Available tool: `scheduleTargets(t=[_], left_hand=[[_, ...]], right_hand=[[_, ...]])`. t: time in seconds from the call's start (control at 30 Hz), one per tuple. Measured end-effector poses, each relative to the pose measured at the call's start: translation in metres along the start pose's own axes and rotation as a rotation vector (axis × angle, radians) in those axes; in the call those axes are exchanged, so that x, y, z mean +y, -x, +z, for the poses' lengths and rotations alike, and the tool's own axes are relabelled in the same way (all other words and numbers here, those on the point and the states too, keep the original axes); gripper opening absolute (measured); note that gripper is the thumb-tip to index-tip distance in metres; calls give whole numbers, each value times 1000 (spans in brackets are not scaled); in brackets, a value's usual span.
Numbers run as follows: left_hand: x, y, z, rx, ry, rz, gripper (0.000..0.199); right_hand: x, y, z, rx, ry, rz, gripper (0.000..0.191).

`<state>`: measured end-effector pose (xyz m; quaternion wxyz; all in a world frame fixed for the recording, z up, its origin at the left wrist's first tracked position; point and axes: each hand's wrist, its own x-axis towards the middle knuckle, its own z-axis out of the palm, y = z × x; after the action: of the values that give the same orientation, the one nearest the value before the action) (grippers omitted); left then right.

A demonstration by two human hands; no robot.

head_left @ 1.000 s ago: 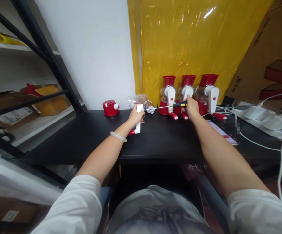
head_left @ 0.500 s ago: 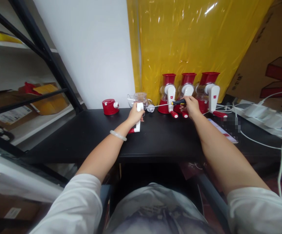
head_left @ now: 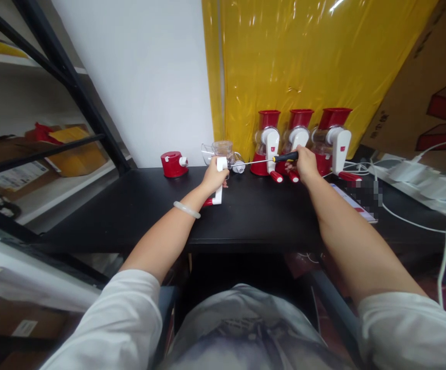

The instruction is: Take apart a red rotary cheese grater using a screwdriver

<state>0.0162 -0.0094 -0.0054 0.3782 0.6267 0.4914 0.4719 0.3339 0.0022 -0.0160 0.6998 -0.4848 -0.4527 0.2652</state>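
Note:
My left hand (head_left: 214, 176) is closed around a white crank handle (head_left: 219, 194) with a red grip, above the black table. In my right hand (head_left: 303, 163) is a screwdriver (head_left: 285, 157) with a black and yellow handle. Its long shaft points left, and the tip ends near the white crank by my left fingers; exact contact is too small to tell. Just behind my left hand stands a clear plastic housing (head_left: 223, 149), with a clear and white drum part (head_left: 239, 163) at its right. Further left sits a red base (head_left: 172, 164) with a white knob.
Three red and white rotary graters (head_left: 268, 139) stand at the back right, behind my right hand. A phone (head_left: 354, 203) lies right of my right forearm. White cables and a power strip (head_left: 411, 180) are at the far right. A shelf rack (head_left: 88, 110) borders the left.
The view has shifted slightly. My right hand still has the screwdriver, its fingers placed a little differently on the handle. My left hand keeps its hold on the crank.

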Motion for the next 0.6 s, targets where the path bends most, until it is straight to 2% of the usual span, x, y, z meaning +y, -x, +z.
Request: scheduleTargets(t=[0.17,0.43,0.6], left_hand=[[4,4,-1,-3,-4,1,53],[3,3,-1,-9,-3,-5,60],[2,3,-1,-13,-4,-13,63]], right_hand=[[1,2,-2,37,80,-21,48],[0,1,-1,25,41,14,29],[0,0,-4,20,34,-22,23]])
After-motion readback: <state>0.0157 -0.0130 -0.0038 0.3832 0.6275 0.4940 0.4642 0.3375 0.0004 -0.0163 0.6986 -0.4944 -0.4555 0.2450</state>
